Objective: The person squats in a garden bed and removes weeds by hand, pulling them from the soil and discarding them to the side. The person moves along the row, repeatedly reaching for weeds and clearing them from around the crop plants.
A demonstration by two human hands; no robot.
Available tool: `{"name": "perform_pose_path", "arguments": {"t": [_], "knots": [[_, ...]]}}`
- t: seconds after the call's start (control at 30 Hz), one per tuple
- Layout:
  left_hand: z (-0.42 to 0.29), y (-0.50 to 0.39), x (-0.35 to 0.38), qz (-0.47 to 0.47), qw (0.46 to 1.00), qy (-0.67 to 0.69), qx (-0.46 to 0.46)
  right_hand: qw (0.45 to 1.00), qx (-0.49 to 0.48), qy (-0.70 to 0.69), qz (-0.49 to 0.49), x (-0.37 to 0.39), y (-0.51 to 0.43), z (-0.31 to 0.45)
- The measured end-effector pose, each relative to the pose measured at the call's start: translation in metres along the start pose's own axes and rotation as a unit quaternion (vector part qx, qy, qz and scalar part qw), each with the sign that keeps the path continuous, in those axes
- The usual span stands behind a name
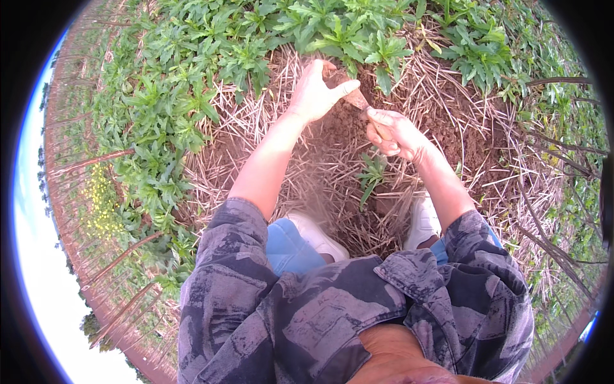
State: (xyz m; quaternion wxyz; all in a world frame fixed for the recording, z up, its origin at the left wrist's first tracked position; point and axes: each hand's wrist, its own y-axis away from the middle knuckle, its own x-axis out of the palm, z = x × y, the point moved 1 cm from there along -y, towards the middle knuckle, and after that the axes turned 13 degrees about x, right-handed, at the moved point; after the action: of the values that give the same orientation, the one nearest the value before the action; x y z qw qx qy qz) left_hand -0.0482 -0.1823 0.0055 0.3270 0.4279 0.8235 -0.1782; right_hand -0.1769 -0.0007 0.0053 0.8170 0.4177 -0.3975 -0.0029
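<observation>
My right hand (391, 132) is closed around the pale handle of a soil-coated trowel (356, 97), whose blade points up and to the left. My left hand (319, 91) is at the blade's far end, thumb along it and fingers curled; a brown clod or soil seems to lie between them, though its exact form is hard to tell. Beneath both hands are loose brown soil (336, 127) and dry straw (259, 117). A small leafy plant (373, 173) grows just below my right hand.
Dense leafy green plants (192, 53) border the straw ahead and at the left. My white shoes (319, 235) stand on either side of straw-covered ground. Bare woody branches (551, 249) reach in at the right, and yellow flowers (101, 201) grow at the far left.
</observation>
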Motion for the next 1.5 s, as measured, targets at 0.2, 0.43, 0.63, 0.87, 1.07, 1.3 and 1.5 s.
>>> {"name": "perform_pose_path", "arguments": {"t": [0.2,0.43,0.63,0.87,1.07,1.3,1.5], "knots": [[0.024,0.007,0.012,-0.028,0.994,0.105,0.022,0.999,0.048,0.009,-0.016,0.0,-0.004,-0.01],[0.06,0.006,0.015,-0.127,0.989,-0.076,-0.028,0.966,0.063,0.245,-0.055,-0.018,0.026,0.008],[0.035,-0.01,0.042,0.144,0.98,-0.136,0.009,0.791,0.096,0.496,-0.345,-0.081,0.062,0.037],[0.022,-0.03,0.08,0.107,0.983,-0.146,0.011,0.66,-0.131,0.558,-0.485,-0.093,0.056,0.029],[0.019,-0.056,0.103,0.061,0.997,-0.017,0.04,0.536,-0.119,0.638,-0.54,-0.071,0.0,0.021],[-0.004,-0.099,0.101,0.184,0.976,-0.11,-0.041,0.58,-0.099,0.697,-0.41,-0.073,0.039,-0.024],[0.015,-0.1,0.093,0.158,0.978,-0.1,-0.095,0.582,-0.155,0.566,-0.564,-0.082,0.025,0.032]]}}
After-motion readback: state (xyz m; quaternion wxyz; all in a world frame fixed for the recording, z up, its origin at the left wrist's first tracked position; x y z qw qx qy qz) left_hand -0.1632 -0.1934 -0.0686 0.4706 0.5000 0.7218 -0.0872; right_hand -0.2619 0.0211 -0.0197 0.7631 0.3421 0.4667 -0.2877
